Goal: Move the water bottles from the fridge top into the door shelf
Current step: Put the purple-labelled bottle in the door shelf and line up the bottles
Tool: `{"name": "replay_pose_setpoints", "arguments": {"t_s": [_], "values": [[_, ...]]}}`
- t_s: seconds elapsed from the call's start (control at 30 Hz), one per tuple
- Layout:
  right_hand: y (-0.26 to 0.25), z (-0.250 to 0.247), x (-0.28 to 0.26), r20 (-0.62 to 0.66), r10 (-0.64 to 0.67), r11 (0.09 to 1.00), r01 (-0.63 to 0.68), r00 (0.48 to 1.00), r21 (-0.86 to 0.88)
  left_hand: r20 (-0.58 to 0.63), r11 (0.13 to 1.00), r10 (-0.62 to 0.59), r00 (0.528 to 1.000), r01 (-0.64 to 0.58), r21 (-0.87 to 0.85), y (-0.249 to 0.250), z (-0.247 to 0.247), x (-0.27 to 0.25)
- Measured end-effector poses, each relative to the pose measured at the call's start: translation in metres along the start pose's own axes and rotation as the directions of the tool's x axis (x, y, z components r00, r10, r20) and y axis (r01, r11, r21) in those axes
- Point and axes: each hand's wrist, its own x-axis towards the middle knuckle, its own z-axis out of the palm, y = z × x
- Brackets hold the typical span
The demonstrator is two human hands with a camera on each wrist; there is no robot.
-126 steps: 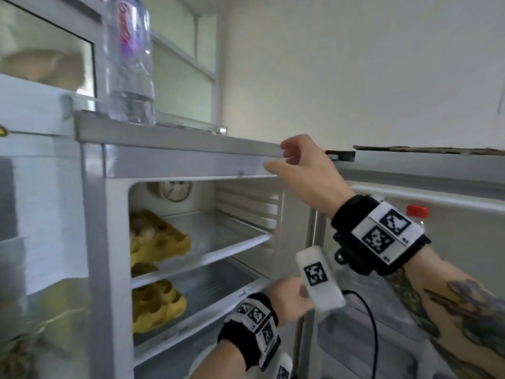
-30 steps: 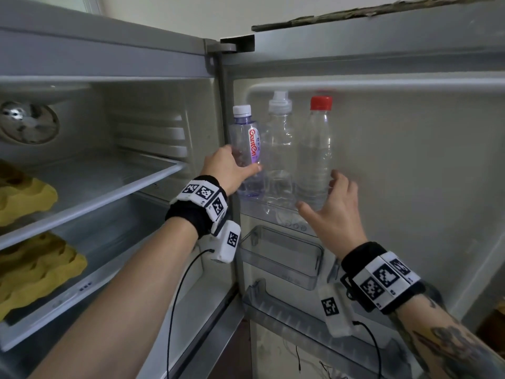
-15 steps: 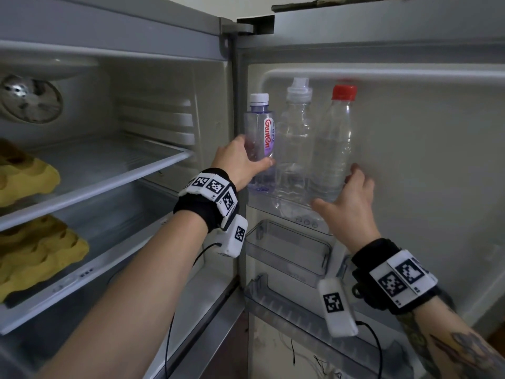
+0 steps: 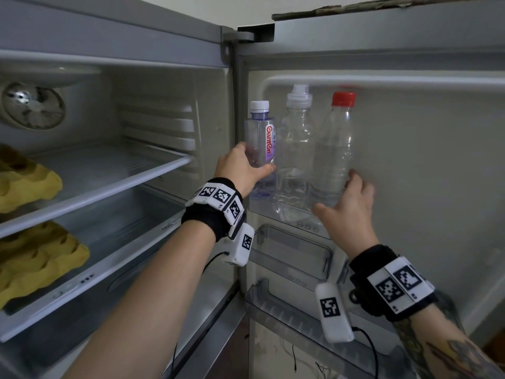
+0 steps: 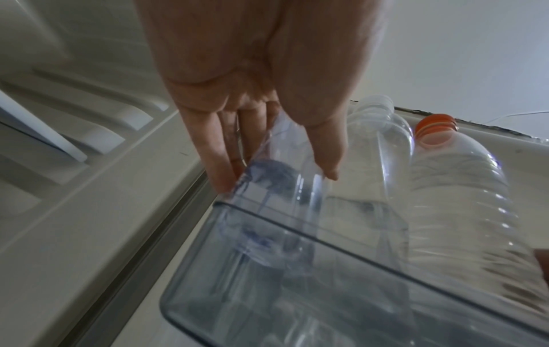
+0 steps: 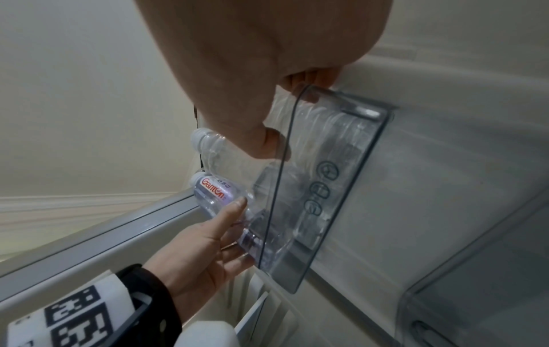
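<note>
Three water bottles stand in the top door shelf (image 4: 307, 224). My left hand (image 4: 254, 170) grips the small purple-tinted Ganten bottle (image 4: 259, 138) at the shelf's left end, thumb in front and fingers behind. Next to it stands a clear bottle (image 4: 296, 143) with a pale cap. My right hand (image 4: 338, 195) holds the lower body of the red-capped bottle (image 4: 334, 143) at the right, thumb below and fingers along its side. The left wrist view shows the Ganten bottle (image 5: 276, 187) inside the clear shelf wall (image 5: 297, 270). In the right wrist view the Ganten bottle (image 6: 217, 190) stands behind the shelf wall (image 6: 326, 187).
Two more clear door shelves (image 4: 289, 250) (image 4: 300, 318) hang below, with nothing visible in them. To the left, the fridge's glass shelves (image 4: 95, 181) carry yellow egg trays (image 4: 27, 184) (image 4: 41, 258). A round fan (image 4: 32, 105) sits at the upper left.
Four seconds ago the Ganten bottle stood on the fridge top; it now stands in the door shelf. Over the last second my right hand rose and closed onto the red-capped bottle.
</note>
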Motion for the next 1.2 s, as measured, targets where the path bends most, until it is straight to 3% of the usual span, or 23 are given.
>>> {"name": "replay_pose_setpoints", "arguments": {"t_s": [0.2, 0.37, 0.7, 0.93, 1.2], "values": [[-0.005, -0.001, -0.004, -0.009, 0.003, 1.000, -0.004, 1.000, -0.024, 0.000, 0.999, -0.013, 1.000, 0.013, -0.052, 0.002, -0.001, -0.006], [-0.008, -0.002, -0.008, -0.020, -0.012, 0.999, 0.011, 1.000, -0.035, 0.088, 0.991, -0.045, 0.995, 0.055, -0.119, -0.005, 0.004, -0.018], [-0.009, -0.003, -0.011, -0.024, -0.029, 0.998, 0.028, 0.999, -0.050, 0.037, 0.957, -0.097, 0.995, 0.103, -0.272, 0.001, 0.000, -0.021], [-0.007, 0.000, -0.013, -0.037, -0.055, 0.997, 0.052, 0.998, -0.064, -0.103, 0.936, -0.007, 0.995, -0.030, -0.351, 0.017, -0.017, -0.003], [-0.002, 0.006, -0.013, -0.058, -0.096, 0.994, 0.093, 0.994, -0.060, -0.271, 0.912, 0.119, 0.955, -0.213, -0.350, 0.044, -0.021, 0.026]]}}
